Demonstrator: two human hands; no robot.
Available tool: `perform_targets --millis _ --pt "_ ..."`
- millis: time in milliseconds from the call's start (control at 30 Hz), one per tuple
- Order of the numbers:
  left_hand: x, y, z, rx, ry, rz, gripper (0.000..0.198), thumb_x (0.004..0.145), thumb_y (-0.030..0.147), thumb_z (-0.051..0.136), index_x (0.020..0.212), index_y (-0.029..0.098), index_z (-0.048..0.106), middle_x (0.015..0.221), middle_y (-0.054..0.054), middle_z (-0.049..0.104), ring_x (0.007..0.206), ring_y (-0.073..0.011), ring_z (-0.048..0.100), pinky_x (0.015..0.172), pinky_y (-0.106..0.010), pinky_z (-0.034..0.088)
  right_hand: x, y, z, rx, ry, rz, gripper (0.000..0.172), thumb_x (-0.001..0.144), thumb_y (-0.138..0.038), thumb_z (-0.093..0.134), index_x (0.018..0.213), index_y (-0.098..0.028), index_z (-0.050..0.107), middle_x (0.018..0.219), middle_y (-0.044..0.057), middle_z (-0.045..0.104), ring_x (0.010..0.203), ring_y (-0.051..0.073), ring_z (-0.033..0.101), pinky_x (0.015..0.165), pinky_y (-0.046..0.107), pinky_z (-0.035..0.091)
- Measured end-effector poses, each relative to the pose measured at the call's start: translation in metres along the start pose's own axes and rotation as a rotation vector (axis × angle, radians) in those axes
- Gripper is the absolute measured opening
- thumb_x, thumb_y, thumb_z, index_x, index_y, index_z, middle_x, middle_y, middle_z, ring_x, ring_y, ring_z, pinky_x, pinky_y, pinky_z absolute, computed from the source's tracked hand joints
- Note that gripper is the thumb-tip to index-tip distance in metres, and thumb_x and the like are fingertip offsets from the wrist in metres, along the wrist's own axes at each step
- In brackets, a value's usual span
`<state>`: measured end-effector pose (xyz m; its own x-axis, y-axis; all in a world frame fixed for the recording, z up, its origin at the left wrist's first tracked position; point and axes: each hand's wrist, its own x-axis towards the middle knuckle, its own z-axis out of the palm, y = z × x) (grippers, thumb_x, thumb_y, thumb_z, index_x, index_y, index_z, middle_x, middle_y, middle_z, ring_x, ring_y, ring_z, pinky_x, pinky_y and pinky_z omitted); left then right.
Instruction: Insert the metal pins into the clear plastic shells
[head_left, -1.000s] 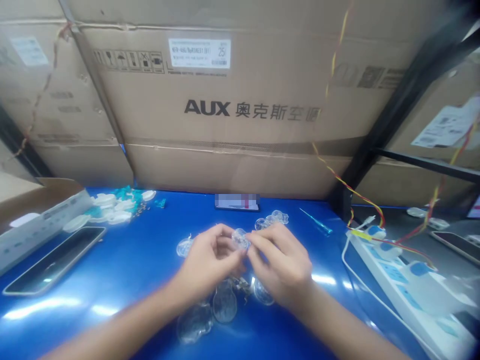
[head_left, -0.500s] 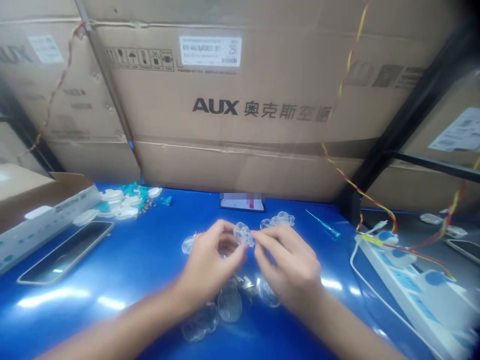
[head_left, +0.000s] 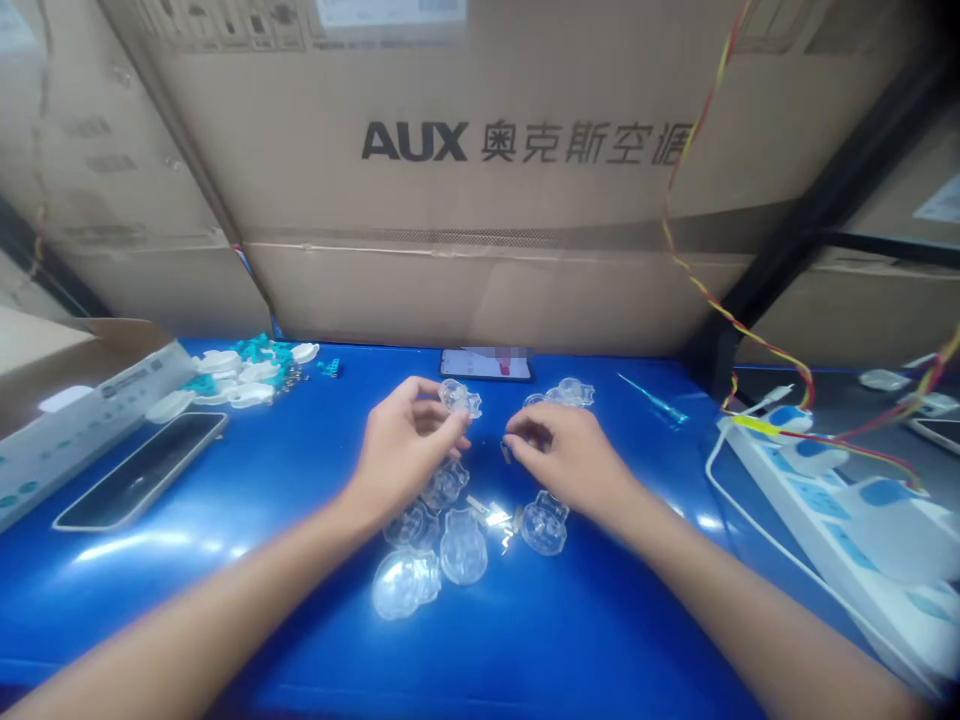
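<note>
Between its thumb and fingers, my left hand [head_left: 412,435] grips a clear plastic casing [head_left: 460,399]. My right hand [head_left: 566,440], a short way to the right, pinches a small thin metal piece [head_left: 506,453]. Below the hands on the blue table [head_left: 585,640] are more clear casings [head_left: 463,548], one of them a rounded casing [head_left: 544,524] under my right wrist. Small shiny metal strips [head_left: 496,515] lie in the middle of these. Past my right hand sit further clear casings [head_left: 571,392], partly hidden by it.
A phone [head_left: 486,364] lies at the back edge, another phone [head_left: 142,470] at left beside an open carton [head_left: 90,430]. White and teal parts [head_left: 247,375] are heaped behind it. A thin teal tool [head_left: 654,400], a power strip [head_left: 832,540] and twisted wires [head_left: 697,285] are at right.
My hands have moved apart. My left hand keeps the clear casing, while my right has drawn away from it, with a small metal piece showing in its fingers. The view has tilted down.
</note>
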<state>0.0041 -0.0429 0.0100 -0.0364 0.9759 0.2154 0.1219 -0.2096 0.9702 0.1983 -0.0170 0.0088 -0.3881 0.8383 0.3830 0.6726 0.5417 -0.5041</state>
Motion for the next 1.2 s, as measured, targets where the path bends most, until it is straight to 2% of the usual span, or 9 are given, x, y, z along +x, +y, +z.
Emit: perform_targets --millis 67,200,300,433,667,900,1067,1200 --pt "0.000 0.000 0.000 0.001 0.002 0.001 0.033 0.077 0.035 0.068 0.096 0.016 0.049 0.075 -0.005 0.070 0.062 -0.0188 0.069 0.054 -0.027 0.056 -0.002 -0.005 -0.006 -0.002 -0.033 -0.040 0.005 0.075 -0.015 0.063 0.072 -0.017 0.065 0.070 0.001 0.064 0.064 0.013 0.055 0.060 0.026 0.040" --pt "0.002 0.000 -0.001 -0.002 -0.007 -0.005 0.033 0.078 0.035 0.068 0.097 0.016 0.048 0.076 -0.006 0.070 0.063 -0.0191 0.069 0.053 -0.027 0.056 -0.007 -0.014 -0.017 0.130 -0.412 -0.127 0.007 0.071 -0.011 0.064 0.072 -0.018 0.066 0.067 -0.001 0.061 0.060 0.010 0.053 0.055 0.022 0.039" --pt "0.002 0.000 -0.001 0.001 -0.007 -0.007 0.032 0.078 0.035 0.067 0.096 0.017 0.048 0.077 -0.006 0.070 0.063 -0.0191 0.069 0.053 -0.027 0.055 -0.009 -0.015 -0.019 0.137 -0.538 -0.128 0.010 0.068 -0.010 0.064 0.072 -0.018 0.067 0.069 -0.002 0.062 0.061 0.011 0.053 0.053 0.021 0.038" --pt "0.001 0.000 0.000 0.005 -0.011 -0.019 0.031 0.078 0.034 0.067 0.095 0.017 0.047 0.076 -0.005 0.070 0.063 -0.0192 0.070 0.052 -0.027 0.055 -0.010 -0.013 -0.018 0.127 -0.574 -0.126 0.008 0.073 -0.011 0.063 0.074 -0.018 0.067 0.072 -0.001 0.062 0.062 0.011 0.052 0.054 0.021 0.038" --pt "0.001 -0.001 0.000 -0.002 -0.015 -0.025 0.031 0.077 0.035 0.068 0.094 0.017 0.049 0.076 -0.005 0.071 0.062 -0.0187 0.069 0.052 -0.027 0.055 -0.014 -0.015 -0.016 0.040 -0.543 -0.225 0.010 0.078 -0.010 0.058 0.074 -0.019 0.060 0.074 0.000 0.060 0.069 0.013 0.052 0.059 0.023 0.039" --pt "0.002 -0.003 0.000 -0.009 -0.010 -0.029 0.033 0.075 0.035 0.070 0.093 0.017 0.050 0.075 -0.005 0.071 0.061 -0.0183 0.069 0.051 -0.026 0.054 -0.016 -0.019 -0.013 -0.077 -0.440 -0.272 0.011 0.079 -0.010 0.055 0.072 -0.018 0.055 0.073 0.001 0.056 0.063 0.012 0.048 0.056 0.023 0.036" --pt "0.002 -0.004 0.000 -0.002 -0.017 -0.026 0.034 0.075 0.036 0.070 0.094 0.017 0.050 0.075 -0.006 0.071 0.061 -0.0187 0.069 0.051 -0.026 0.054 -0.012 -0.016 -0.013 0.030 -0.441 -0.236 0.013 0.075 -0.005 0.053 0.070 -0.018 0.054 0.071 -0.001 0.056 0.063 0.011 0.049 0.056 0.023 0.037" --pt "0.002 -0.003 0.000 0.020 -0.039 -0.024 0.031 0.077 0.035 0.068 0.094 0.017 0.050 0.076 -0.005 0.070 0.063 -0.0189 0.069 0.052 -0.026 0.054 -0.007 -0.013 -0.015 0.335 -0.452 -0.067 0.012 0.077 -0.007 0.050 0.074 -0.018 0.053 0.069 -0.001 0.061 0.059 0.011 0.052 0.054 0.022 0.041"
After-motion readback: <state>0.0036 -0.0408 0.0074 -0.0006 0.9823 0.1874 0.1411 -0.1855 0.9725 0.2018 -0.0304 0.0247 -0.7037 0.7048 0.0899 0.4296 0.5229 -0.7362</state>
